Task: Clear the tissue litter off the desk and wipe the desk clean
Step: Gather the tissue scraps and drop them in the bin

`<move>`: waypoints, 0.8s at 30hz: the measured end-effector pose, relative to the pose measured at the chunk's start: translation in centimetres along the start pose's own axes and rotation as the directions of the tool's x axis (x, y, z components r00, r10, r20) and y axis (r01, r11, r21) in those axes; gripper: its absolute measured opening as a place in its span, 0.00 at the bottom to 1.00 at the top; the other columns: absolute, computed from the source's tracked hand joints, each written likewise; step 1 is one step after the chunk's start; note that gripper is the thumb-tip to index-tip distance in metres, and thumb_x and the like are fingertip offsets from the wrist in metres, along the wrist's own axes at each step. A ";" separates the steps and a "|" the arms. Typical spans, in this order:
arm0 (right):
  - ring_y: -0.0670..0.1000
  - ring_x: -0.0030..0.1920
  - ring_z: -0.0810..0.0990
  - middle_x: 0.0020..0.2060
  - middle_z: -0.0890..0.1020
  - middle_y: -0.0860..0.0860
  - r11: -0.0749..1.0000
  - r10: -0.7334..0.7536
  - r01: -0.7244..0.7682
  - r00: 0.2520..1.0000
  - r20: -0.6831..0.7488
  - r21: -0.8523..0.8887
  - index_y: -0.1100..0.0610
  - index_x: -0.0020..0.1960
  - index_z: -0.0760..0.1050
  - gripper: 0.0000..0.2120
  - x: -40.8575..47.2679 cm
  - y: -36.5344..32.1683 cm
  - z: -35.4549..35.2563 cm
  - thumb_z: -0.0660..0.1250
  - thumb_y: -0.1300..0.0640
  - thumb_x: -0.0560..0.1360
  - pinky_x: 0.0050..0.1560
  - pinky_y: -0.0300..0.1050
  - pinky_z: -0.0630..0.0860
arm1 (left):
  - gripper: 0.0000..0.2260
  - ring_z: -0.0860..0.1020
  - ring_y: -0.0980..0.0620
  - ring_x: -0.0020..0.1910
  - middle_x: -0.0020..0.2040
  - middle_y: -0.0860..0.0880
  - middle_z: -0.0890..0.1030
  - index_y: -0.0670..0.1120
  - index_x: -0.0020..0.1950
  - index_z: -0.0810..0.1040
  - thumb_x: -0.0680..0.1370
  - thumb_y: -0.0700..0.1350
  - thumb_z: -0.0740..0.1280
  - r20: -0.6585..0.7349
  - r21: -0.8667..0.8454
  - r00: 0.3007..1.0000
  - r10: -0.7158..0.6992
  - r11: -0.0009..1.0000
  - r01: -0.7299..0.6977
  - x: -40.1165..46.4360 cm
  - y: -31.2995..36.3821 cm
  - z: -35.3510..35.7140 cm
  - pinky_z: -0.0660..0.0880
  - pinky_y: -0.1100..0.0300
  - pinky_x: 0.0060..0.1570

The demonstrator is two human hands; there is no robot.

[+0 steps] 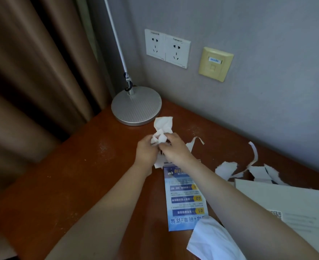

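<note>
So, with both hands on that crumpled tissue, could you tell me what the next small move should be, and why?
Probably reach the right hand for the torn strip just beside it, while the left hand holds the tissue wad. More torn scraps lie on the desk, so wiping seems premature.

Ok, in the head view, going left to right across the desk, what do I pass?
Round silver lamp base → crumpled white tissue wad held by both hands → blue printed leaflet → torn white paper scraps → white booklet.

desk (pixel 70 175) | lamp base (pixel 136 106) | leaflet (pixel 185 201) | torn tissue scraps (pixel 226 169) | white sheet (pixel 286 201)
</note>
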State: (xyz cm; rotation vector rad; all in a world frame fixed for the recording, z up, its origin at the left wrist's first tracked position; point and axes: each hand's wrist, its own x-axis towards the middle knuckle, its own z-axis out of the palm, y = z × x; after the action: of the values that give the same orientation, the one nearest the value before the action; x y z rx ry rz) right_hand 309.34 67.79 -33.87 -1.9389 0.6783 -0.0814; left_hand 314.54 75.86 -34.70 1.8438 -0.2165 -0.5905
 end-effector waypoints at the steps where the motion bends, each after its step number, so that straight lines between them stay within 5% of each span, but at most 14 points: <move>1: 0.52 0.59 0.72 0.57 0.69 0.51 0.995 0.041 -0.039 0.999 -0.012 0.095 0.57 0.65 0.72 0.16 -0.1 -0.3 0.2 0.59 0.59 0.78 0.56 0.44 0.71 | 0.10 0.77 0.54 0.37 0.39 0.48 0.79 0.44 0.48 0.77 0.75 0.31 0.62 -0.003 -0.046 1.000 -0.017 0.999 0.016 -0.3 0.7 0.0 0.74 0.66 0.32; 7: 0.54 0.49 0.80 0.61 0.73 0.57 0.843 0.248 -0.209 0.969 -0.014 0.496 0.54 0.64 0.70 0.15 -0.9 -2.4 0.3 0.58 0.50 0.80 0.41 0.45 0.79 | 0.05 0.80 0.48 0.39 0.42 0.43 0.81 0.42 0.48 0.77 0.74 0.35 0.65 0.049 -0.098 0.998 -0.027 0.995 0.031 -1.6 3.5 -0.7 0.78 0.54 0.40; 11: 0.55 0.54 0.79 0.58 0.76 0.57 0.705 0.267 -0.211 0.964 0.022 0.677 0.53 0.63 0.64 0.12 -1.7 -3.4 -0.4 0.58 0.55 0.80 0.50 0.51 0.80 | 0.09 0.81 0.47 0.45 0.47 0.43 0.82 0.41 0.54 0.78 0.75 0.34 0.64 0.159 -0.004 0.986 0.053 0.999 -0.053 -2.2 4.7 -1.0 0.79 0.53 0.44; 14: 0.53 0.55 0.75 0.60 0.72 0.53 0.800 0.233 -0.162 0.971 -0.051 0.577 0.49 0.67 0.59 0.18 -2.0 -3.4 -1.1 0.59 0.57 0.80 0.48 0.46 0.79 | 0.11 0.79 0.54 0.42 0.45 0.47 0.81 0.43 0.54 0.77 0.74 0.33 0.65 0.246 0.082 0.963 0.109 0.988 -0.133 -2.2 4.9 -1.3 0.77 0.64 0.39; 17: 0.51 0.53 0.74 0.59 0.69 0.49 0.941 0.135 -0.114 0.990 -0.045 0.320 0.49 0.74 0.56 0.24 -1.7 -3.0 -1.5 0.58 0.56 0.80 0.42 0.39 0.77 | 0.11 0.77 0.53 0.39 0.43 0.45 0.81 0.41 0.54 0.78 0.74 0.32 0.65 0.261 0.190 0.953 0.153 0.960 -0.206 -1.6 4.4 -1.7 0.74 0.62 0.39; 21: 0.54 0.71 0.64 0.72 0.63 0.55 0.989 0.053 -0.068 0.992 -0.110 -0.135 0.58 0.72 0.64 0.23 -0.7 -0.8 -1.9 0.60 0.58 0.79 0.70 0.46 0.63 | 0.10 0.78 0.47 0.47 0.46 0.44 0.78 0.39 0.51 0.79 0.74 0.32 0.62 0.255 0.531 0.944 0.208 0.786 -0.317 -0.4 2.4 -2.4 0.67 0.64 0.37; 24: 0.55 0.76 0.51 0.77 0.52 0.54 0.924 0.119 -0.162 0.983 -0.142 -0.346 0.59 0.74 0.61 0.26 -0.2 1.1 -2.7 0.62 0.60 0.77 0.74 0.49 0.54 | 0.18 0.74 0.42 0.58 0.61 0.40 0.72 0.39 0.63 0.75 0.75 0.30 0.59 0.339 0.729 0.939 0.054 0.615 -0.299 -0.1 1.1 -3.0 0.69 0.61 0.47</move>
State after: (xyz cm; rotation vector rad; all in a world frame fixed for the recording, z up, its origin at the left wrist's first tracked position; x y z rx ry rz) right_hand 307.76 65.34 -33.53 -2.2374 0.9633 0.0187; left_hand 316.09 78.06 -32.88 2.5194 -0.9825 -0.6779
